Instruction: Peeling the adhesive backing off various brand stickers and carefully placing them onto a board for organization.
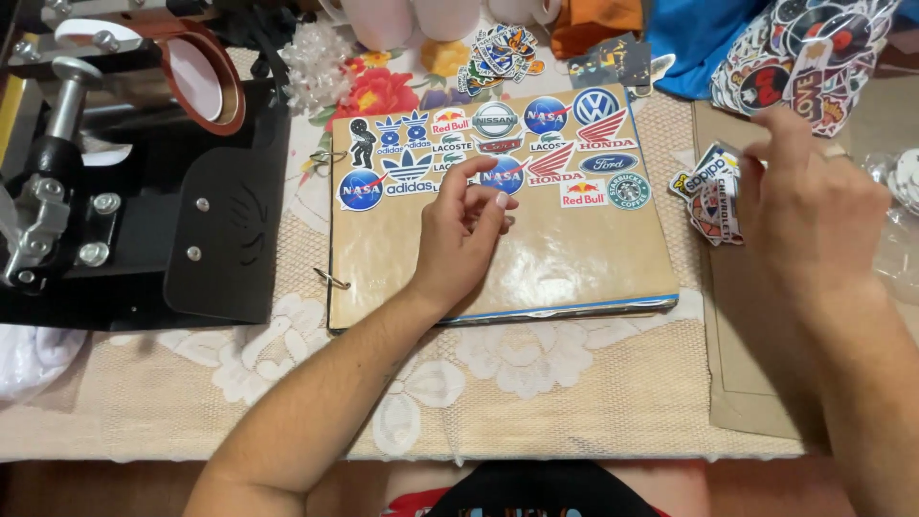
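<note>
A brown ring-bound book [565,258] lies closed on the table, its cover carrying several round and shaped logo stickers [498,144] along the top half. My left hand [464,239] rests on the cover with fingertips on a round blue sticker near the middle. My right hand [809,206] hovers to the right of the book, fingers bent over a small pile of loose stickers [710,191] on a brown envelope; whether it grips one is hidden.
A black heat press machine [144,191] fills the left side. A lace tablecloth [536,383] covers the table. A bag of stickers [814,57], blue cloth [699,33], orange cloth, mugs and another sticker pile [498,53] sit at the back.
</note>
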